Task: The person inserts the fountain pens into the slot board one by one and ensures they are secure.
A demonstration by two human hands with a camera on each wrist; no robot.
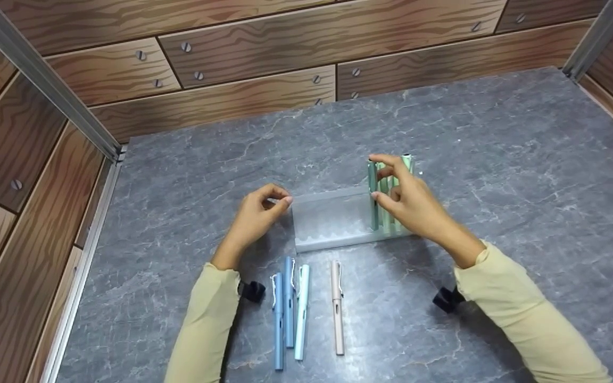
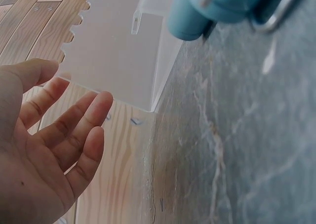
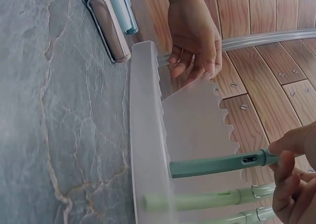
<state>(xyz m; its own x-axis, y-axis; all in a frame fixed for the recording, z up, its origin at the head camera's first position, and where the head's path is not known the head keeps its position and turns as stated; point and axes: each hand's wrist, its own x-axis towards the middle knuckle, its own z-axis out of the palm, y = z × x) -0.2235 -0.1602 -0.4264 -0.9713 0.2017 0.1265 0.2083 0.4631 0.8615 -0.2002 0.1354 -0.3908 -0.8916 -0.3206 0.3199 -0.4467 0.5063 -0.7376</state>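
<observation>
A clear notched pen stand point(image 1: 333, 214) stands on the grey marbled table in front of me. My left hand point(image 1: 253, 219) pinches its left upper corner between thumb and index finger, with the other fingers free in the left wrist view. A dark green pen point(image 3: 212, 165) is in my right hand point(image 1: 415, 205), pinched near its upper end. It leans over the stand, its lower end at the notched front ledge. Right beside it, lighter green pens point(image 3: 197, 201) rest in the stand, partly hidden by the right hand in the head view.
Nearer me lie two blue pens point(image 1: 279, 324), a pale turquoise pen point(image 1: 302, 314) and a pinkish-beige pen point(image 1: 337, 311). Black wrist cameras point(image 1: 253, 291) jut from both sleeves. Wood-patterned walls point(image 1: 253, 58) border the table at the back and sides.
</observation>
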